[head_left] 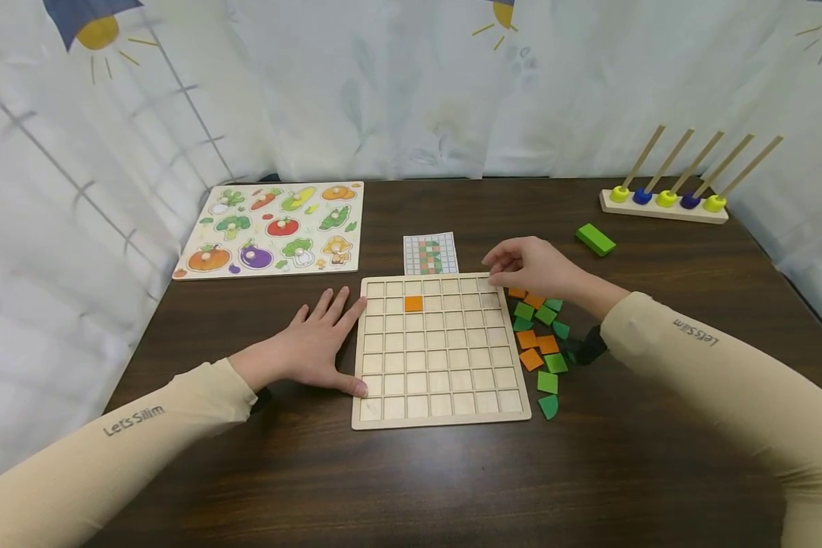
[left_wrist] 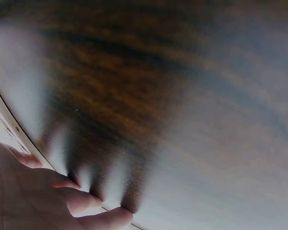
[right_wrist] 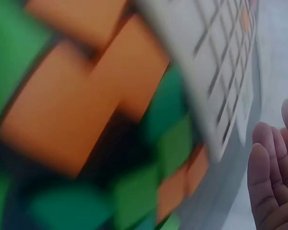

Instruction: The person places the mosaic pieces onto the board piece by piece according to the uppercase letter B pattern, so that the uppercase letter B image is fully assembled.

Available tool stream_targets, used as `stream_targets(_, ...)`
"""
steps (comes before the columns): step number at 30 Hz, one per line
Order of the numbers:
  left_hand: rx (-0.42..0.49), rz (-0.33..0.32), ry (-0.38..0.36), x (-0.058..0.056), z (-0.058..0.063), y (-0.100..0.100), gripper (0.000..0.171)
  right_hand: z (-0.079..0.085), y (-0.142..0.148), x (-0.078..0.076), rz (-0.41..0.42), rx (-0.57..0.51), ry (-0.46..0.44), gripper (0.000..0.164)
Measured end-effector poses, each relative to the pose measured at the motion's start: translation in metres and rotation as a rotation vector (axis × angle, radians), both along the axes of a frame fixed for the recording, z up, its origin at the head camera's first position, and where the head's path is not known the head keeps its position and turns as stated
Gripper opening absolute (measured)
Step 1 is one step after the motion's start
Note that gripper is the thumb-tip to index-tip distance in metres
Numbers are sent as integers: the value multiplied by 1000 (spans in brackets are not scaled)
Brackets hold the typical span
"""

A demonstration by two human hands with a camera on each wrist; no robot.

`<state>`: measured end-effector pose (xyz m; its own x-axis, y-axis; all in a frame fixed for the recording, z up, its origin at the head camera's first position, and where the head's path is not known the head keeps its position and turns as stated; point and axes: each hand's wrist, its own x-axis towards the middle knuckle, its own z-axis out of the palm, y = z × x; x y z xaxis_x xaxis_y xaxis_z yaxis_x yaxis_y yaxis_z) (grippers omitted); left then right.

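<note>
A pale-wood grid board (head_left: pixel 447 362), nearly square, lies on a dark-grained table (head_left: pixel 383 487); one flat orange square (head_left: pixel 413 304) sits at its 11 o'clock. The left hand (head_left: pixel 315 346), fingers straight and spread, touches its 9 o'clock edge. The right hand (head_left: pixel 533 266), loosely bent and apparently empty, masks its 1 o'clock corner. Loose tiles (head_left: pixel 548 345) lie at 3, a vegetable puzzle (head_left: pixel 274 228) at 10. The board's sides run roughly 12 to 6.

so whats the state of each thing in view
Grid board: flat, mostly unfilled
Orange square: seated in a cell
Loose pieces: scattered beside the grid board
Pattern card: face up
Vegetable puzzle: flat, looks filled
Peg stand: upright, one bead per peg
Green block: lying flat
Left hand: fingers spread, touching the grid board
Right hand: fingers bent, no piece visible
</note>
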<state>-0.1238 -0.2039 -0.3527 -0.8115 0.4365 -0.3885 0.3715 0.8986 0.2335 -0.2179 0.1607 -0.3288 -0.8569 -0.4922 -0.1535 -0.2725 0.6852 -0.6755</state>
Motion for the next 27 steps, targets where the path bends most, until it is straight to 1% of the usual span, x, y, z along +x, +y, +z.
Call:
stream_targets(6, 0, -4, 10, 0, 0, -1, 135, -1, 41, 1, -74, 11, -8, 30)
stream_targets(10, -1, -6, 13, 0, 0, 0, 135, -6, 64, 0, -88, 44, 8, 31)
stream_targets(14, -4, -7, 11, 0, 1, 0, 135, -15, 81, -3, -71, 101, 7, 33)
stream_targets(19, -4, -6, 9, 1, 2, 0, 135, -23, 89, -7, -54, 126, -22, 35)
stream_targets(27, -5, -5, 9, 0, 0, 0, 136, -29, 88, -13, -43, 140, -5, 28)
